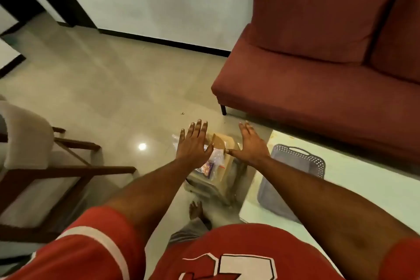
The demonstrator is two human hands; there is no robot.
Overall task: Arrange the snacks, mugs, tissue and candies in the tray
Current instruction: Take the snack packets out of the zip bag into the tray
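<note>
Left grip (193, 146) and right grip (251, 145) spread flat-fingered over a cardboard box (227, 174) holding snack bags (208, 167); grey tray (300, 154) on the tabletop (363, 185)

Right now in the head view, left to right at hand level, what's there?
Beige cushioned wooden-frame chair → left hand → open brown cardboard box → right hand → grey perforated plastic tray on the white table. The red sofa spans too wide to place.
</note>
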